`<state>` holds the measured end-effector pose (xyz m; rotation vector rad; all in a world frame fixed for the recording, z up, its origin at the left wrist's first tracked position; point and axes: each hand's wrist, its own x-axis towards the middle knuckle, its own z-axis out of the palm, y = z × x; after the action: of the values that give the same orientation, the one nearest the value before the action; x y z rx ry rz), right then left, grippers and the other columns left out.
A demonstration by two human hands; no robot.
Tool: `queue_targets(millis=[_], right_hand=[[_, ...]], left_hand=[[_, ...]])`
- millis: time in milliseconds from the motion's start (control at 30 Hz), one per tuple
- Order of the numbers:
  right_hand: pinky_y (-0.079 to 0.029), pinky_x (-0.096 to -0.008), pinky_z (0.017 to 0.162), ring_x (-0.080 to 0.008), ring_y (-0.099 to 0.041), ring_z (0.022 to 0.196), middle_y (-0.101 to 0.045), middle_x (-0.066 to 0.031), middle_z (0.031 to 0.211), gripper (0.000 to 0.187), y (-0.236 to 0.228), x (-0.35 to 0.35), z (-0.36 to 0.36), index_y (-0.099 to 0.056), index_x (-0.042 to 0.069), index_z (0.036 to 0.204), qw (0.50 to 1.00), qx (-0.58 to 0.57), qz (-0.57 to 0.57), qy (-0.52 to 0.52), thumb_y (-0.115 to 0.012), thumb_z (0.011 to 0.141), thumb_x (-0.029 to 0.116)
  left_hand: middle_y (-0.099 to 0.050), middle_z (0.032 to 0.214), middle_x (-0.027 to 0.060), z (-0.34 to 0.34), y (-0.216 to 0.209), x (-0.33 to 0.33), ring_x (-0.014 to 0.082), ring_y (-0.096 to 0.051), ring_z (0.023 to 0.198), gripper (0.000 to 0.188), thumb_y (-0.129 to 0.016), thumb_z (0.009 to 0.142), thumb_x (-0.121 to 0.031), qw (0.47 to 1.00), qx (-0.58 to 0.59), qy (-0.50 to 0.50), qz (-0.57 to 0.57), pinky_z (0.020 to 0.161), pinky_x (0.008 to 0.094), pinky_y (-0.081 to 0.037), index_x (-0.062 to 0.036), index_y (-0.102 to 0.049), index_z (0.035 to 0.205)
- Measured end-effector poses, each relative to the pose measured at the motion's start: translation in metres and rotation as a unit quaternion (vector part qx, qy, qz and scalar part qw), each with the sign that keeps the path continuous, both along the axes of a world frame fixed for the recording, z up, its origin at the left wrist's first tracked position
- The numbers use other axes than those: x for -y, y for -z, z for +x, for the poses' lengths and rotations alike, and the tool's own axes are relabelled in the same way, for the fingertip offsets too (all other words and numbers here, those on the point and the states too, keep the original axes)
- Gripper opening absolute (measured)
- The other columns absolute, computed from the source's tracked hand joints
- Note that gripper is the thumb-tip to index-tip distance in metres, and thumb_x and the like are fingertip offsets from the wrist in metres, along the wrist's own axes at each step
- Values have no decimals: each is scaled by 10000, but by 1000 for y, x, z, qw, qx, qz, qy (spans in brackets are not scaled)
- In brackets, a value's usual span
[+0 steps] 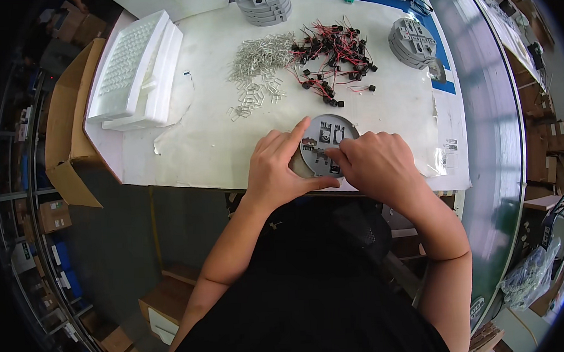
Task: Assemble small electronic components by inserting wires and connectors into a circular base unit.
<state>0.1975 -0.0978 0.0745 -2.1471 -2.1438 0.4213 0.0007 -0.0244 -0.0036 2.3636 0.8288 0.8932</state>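
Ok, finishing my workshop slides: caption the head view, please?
Left hand bracketing a round grey housing, right hand over its right side, clear pieces and black red-wired parts beyond.

A round, slotted grey housing (329,143) lies on the white table (210,151).

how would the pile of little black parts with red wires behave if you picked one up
One of the black wired components would likely snag others, since their red leads cross in the heap. Those thin leads look floppy, curving in many directions. Each is probably light, given its small body.
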Motion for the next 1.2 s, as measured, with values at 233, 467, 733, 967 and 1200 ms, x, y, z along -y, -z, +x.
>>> queue_targets(millis=[233, 467, 733, 967, 1200], right_hand=[[-537, -465, 539, -361, -699, 587, -677, -141, 620, 496, 6, 4, -3, -718, 98, 686, 1000, -5, 25, 12, -605, 1049, 415], [-528, -509, 560, -414, -668, 587, -666, -173, 635, 468, 7, 5, -3, -689, 80, 728, 999, -21, 10, 33, -614, 1045, 415], [-521, -507, 548, -408, -663, 579, -660, -164, 626, 471, 9, 7, -5, -683, 81, 723, 999, -16, 16, 48, -612, 1047, 416], [-521, -509, 549, -403, -662, 581, -658, -158, 624, 475, 13, 4, -1, -671, 82, 723, 999, -22, 25, 24, -603, 1053, 417], [-520, -511, 548, -398, -660, 582, -658, -154, 623, 476, 16, 1, 1, -670, 88, 727, 1000, -22, 22, 4, -591, 1060, 419]], left_hand=[[-728, 941, 62, 1, 0, 0, 250, -653, 840, 1084, -979, 579, -583, 1000, 2, 3, -7, 826, 386, -529, -5, -633, 1428], [-730, 939, 61, 2, -1, 0, 248, -656, 842, 1098, -988, 558, -574, 1000, -1, -1, -5, 829, 386, -530, -4, -634, 1427], [-727, 932, 59, 1, 0, 1, 244, -657, 839, 1104, -991, 550, -569, 1000, -3, -3, -3, 821, 385, -532, -3, -635, 1429], [-717, 922, 56, 2, 3, -1, 240, -655, 840, 1122, -990, 551, -567, 1000, 2, 5, 10, 815, 383, -528, 1, -620, 1445], [-713, 928, 58, 1, 2, -2, 237, -655, 846, 1131, -986, 560, -564, 1000, -3, 9, 11, 810, 381, -523, 2, -604, 1461]])
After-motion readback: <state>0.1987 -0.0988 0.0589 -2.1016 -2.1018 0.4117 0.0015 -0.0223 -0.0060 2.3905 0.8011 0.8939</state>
